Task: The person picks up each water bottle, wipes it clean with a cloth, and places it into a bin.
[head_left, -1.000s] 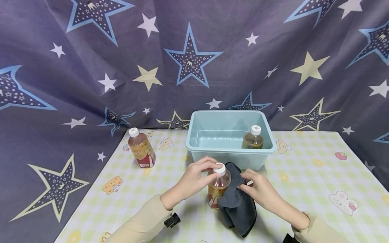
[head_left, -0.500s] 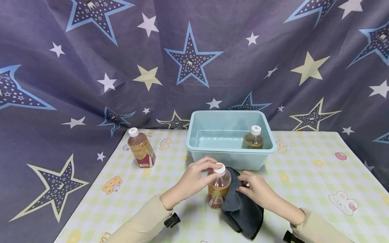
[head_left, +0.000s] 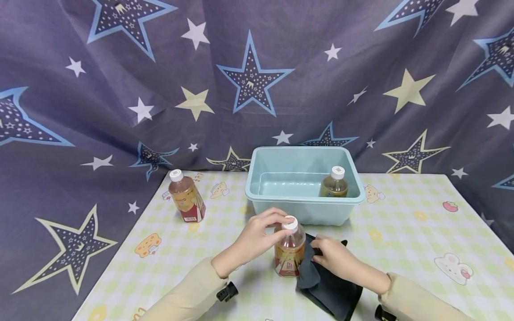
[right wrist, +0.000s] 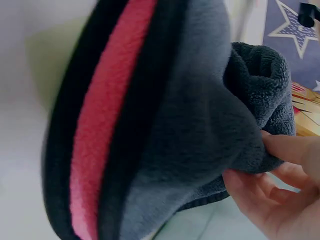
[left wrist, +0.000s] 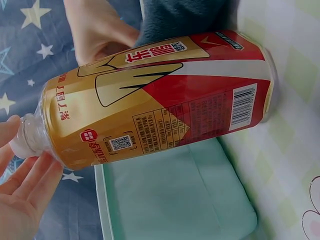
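Note:
A drink bottle [head_left: 290, 256] with a white cap and a gold and red label stands upright on the table. My left hand [head_left: 265, 234] grips it by the cap from above; the left wrist view shows thumb and fingers around the cap of the bottle [left wrist: 160, 100]. My right hand [head_left: 337, 256] pinches a dark grey cloth [head_left: 331, 290] and holds it against the bottle's right side. In the right wrist view the cloth [right wrist: 200, 115] is bunched between thumb and fingers, and a red stripe with black edging runs along it.
Behind the hands sits a light blue plastic bin [head_left: 301, 207], with another capped bottle [head_left: 334, 185] at its right end. A similar bottle [head_left: 187, 198] stands at the table's back left. A star-patterned curtain [head_left: 249, 129] hangs behind the checked tablecloth [head_left: 405, 249].
My right hand has moved down along the bottle with the cloth, whose loose end has swung to the right. The bottle's label is more exposed. My left hand has kept its place on the cap.

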### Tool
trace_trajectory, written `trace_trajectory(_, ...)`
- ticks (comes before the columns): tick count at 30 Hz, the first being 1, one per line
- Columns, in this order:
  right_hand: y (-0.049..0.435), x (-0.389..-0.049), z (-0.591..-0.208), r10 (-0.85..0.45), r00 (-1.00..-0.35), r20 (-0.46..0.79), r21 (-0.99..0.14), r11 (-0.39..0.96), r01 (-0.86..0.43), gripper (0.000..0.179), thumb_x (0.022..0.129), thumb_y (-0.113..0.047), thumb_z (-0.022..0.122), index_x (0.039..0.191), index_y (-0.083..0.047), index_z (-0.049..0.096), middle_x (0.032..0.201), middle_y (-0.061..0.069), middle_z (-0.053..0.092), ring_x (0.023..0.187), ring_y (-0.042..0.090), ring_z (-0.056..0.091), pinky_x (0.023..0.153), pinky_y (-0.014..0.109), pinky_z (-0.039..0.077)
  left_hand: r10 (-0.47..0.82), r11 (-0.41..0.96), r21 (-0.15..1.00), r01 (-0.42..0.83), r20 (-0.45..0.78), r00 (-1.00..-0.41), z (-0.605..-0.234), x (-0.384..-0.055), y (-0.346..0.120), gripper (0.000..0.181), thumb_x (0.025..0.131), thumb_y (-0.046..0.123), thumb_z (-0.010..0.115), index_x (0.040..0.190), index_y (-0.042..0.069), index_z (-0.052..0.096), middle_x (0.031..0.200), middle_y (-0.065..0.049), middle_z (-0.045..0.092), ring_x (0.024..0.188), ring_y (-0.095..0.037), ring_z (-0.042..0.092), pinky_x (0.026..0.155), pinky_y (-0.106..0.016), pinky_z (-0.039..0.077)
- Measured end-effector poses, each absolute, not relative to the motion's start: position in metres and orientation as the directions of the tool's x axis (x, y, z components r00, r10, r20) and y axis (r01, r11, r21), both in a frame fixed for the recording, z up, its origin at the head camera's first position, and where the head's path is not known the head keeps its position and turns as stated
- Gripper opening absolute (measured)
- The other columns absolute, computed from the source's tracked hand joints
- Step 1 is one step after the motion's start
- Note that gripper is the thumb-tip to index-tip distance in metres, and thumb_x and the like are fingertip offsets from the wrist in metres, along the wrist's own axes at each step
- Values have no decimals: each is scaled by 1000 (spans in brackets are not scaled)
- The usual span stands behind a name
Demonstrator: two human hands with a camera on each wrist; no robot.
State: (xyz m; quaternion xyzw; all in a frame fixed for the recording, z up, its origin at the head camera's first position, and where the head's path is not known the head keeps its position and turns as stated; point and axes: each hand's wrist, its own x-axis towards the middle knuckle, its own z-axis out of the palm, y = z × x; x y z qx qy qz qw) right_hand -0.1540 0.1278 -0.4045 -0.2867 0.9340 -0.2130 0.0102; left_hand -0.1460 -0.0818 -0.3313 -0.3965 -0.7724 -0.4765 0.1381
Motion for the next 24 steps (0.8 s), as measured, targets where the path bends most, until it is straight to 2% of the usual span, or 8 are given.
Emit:
trace_trajectory(5,126,-155,-413,-543,-835,90,-386,754,-532,11,72,-1,69,81,-3,63,69,-3,47,61,9,49,48,22,39,482,226,620,752,600,-639,-332,-146,-81,18,74,-5,66,92,-7,63,93,-16,59,80,-23,60,76,-23,52)
trace_trajectory(13,129,-154,-406,-540,-836,98,-396,749,-531,13,73,-3,69,85,-3,64,72,-2,50,64,11,52,51,23,42,479,231,625,746,594,-646,-332,-146,-82,19,73,-4,66,92,-7,63,93,-16,59,81,-23,60,76,-22,52)
trace_trajectory(17,131,-151,-389,-539,-827,159,-435,713,-549,15,73,-3,69,87,-2,65,78,1,56,69,13,54,56,25,47,479,238,620,748,595,-646,-331,-146,-82,19,73,-4,67,92,-7,64,92,-16,59,81,-24,60,76,-24,52)
trace_trajectory(24,134,-146,-366,-529,-799,286,-476,646,-597,14,73,0,67,87,-1,65,75,-5,50,61,2,42,51,18,40,481,230,599,767,615,-625,-331,-147,-82,19,73,-5,67,92,-7,63,91,-16,59,80,-23,60,75,-22,52)
